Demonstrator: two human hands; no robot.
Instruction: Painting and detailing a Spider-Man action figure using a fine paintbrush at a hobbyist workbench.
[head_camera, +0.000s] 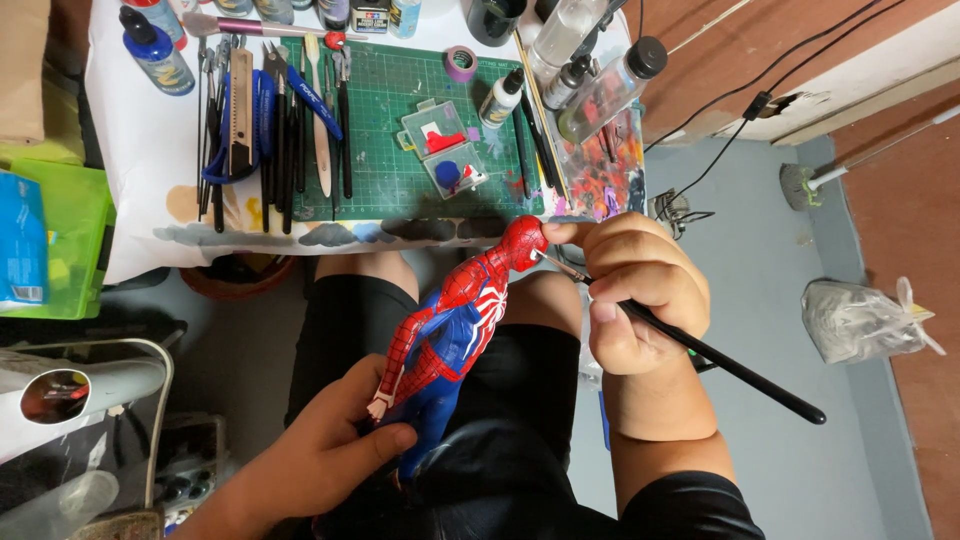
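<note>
Fingers of the right hand (635, 295) pinch a brush (700, 350), its tip touching the head of the figure (455, 325). Left hand (325, 450) grips the figure's legs over the lap. At twelve o'clock lies a green mat (390, 180) with a clear box (445, 150); tools (270, 130) at eleven, bottles (590, 75) at one, palette (605, 175) beside them.

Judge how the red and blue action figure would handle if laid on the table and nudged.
The action figure looks rigid and light: the left hand carries it alone. Its thin arm seems breakable. The flattish body probably slides, not rolls.
</note>
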